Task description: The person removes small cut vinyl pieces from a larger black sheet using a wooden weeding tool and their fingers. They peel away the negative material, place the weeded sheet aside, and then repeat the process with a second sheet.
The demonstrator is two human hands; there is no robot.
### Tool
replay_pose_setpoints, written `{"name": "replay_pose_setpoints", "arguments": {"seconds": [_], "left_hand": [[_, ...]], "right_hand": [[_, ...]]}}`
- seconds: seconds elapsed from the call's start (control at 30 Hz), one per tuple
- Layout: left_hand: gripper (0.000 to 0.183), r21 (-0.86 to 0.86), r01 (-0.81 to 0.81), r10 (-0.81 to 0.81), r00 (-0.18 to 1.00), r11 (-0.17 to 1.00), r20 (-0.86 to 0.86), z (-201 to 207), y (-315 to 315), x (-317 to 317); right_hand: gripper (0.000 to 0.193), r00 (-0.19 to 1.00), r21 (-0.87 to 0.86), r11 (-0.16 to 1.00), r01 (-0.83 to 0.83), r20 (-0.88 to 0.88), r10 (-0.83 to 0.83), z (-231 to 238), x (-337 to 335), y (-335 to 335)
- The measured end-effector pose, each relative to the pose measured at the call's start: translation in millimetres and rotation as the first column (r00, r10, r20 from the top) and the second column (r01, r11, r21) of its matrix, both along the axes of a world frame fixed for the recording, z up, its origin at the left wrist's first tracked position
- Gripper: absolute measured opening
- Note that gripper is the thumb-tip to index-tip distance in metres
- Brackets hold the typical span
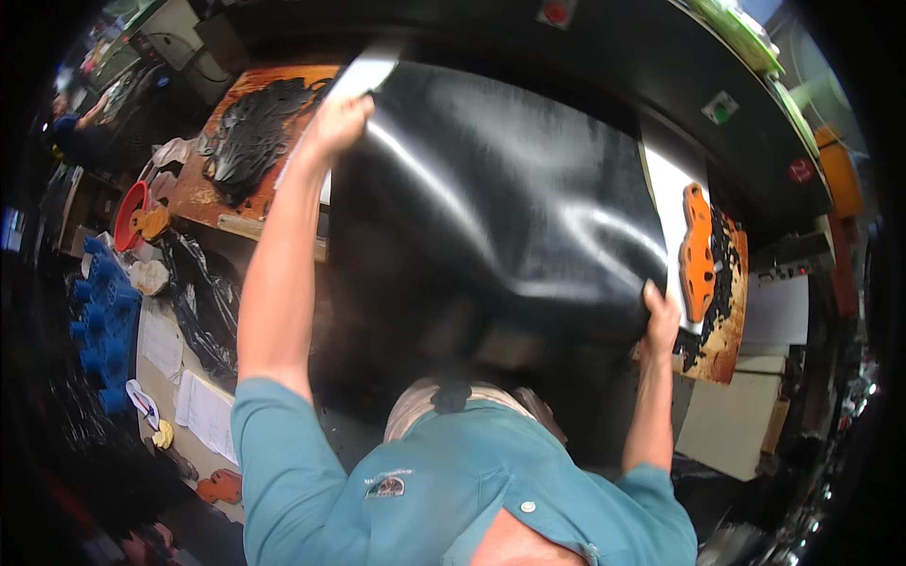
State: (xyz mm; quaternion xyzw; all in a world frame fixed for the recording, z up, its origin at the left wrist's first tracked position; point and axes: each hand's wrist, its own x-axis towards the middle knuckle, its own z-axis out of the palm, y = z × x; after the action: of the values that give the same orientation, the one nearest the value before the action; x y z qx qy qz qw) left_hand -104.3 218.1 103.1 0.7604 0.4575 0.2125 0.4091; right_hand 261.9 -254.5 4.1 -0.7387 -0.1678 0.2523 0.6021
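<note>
A large glossy black sheet [528, 189], rubber or plastic, stretches between my two hands, its surface rippled with bright reflections. My left hand [342, 124] is closed on the sheet's far left edge, next to a white strip [366, 74]. Lower down, at the right edge, my right hand [661, 319] pinches the sheet with the thumb on top. The sheet's near part hangs in shadow, so its lower edge is hard to make out. Right of it, an orange plate with holes [696, 253] lies partly on a white surface [668, 184].
Black strips [253, 137] lie heaped on a rust-brown board at left; black scraps [723, 274] lie on another at right. A red ring-shaped rim [132, 215], blue molded piece [102, 316] and papers [206, 413] are at left. A dark machine beam [472, 38] spans the back.
</note>
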Motion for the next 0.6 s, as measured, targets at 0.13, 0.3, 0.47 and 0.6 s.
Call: {"name": "replay_pose_setpoints", "arguments": {"seconds": [0.13, 0.3, 0.47, 0.6], "left_hand": [[0.060, 0.037, -0.091, 0.098, 0.945, 0.995, -0.312, -27, -6, -1], [0.024, -0.323, -0.210, 0.239, 0.970, 0.923, 0.054, -121, -87, -87], [0.027, 0.016, -0.179, 0.177, 0.979, 0.984, 0.102, -115, -41, -53], [0.030, 0.384, -0.123, 0.217, 0.953, 0.915, -0.212, -65, 59, 58]], "right_hand": [[0.038, 0.980, 0.263, 0.955, -0.133, -0.107, 0.166, 12, 66, 31], [0.042, 0.976, -0.061, 0.974, -0.220, -0.024, 0.219, -34, 33, -28], [0.024, 0.965, 0.021, 0.986, -0.167, 0.208, 0.159, -39, 50, 7], [0.022, 0.954, -0.094, 0.988, -0.125, 0.261, 0.146, -21, 126, 126]]}}
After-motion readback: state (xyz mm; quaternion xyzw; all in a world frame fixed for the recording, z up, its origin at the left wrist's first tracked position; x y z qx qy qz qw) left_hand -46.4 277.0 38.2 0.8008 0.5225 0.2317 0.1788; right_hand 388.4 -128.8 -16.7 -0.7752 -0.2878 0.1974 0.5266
